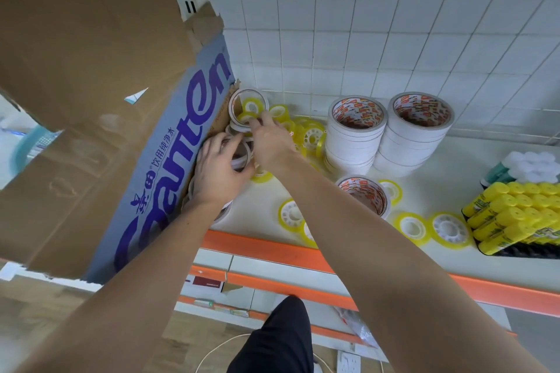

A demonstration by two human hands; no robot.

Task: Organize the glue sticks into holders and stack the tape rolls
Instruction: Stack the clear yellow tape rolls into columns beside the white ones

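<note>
Tape rolls stood partly stacked, many yellow ones still loose, while both hands, left and right, gripped thin white rolls.

Bright, even light; edges bow, and motion perhaps blurs the hands.

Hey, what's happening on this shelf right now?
A person is sorting tape on a shelf. Both hands work beside a cardboard box: the left hand grips white tape rolls, the right hand handles small yellow rolls. Two white stacks already stand behind; yellow glue sticks sit at right.
</note>
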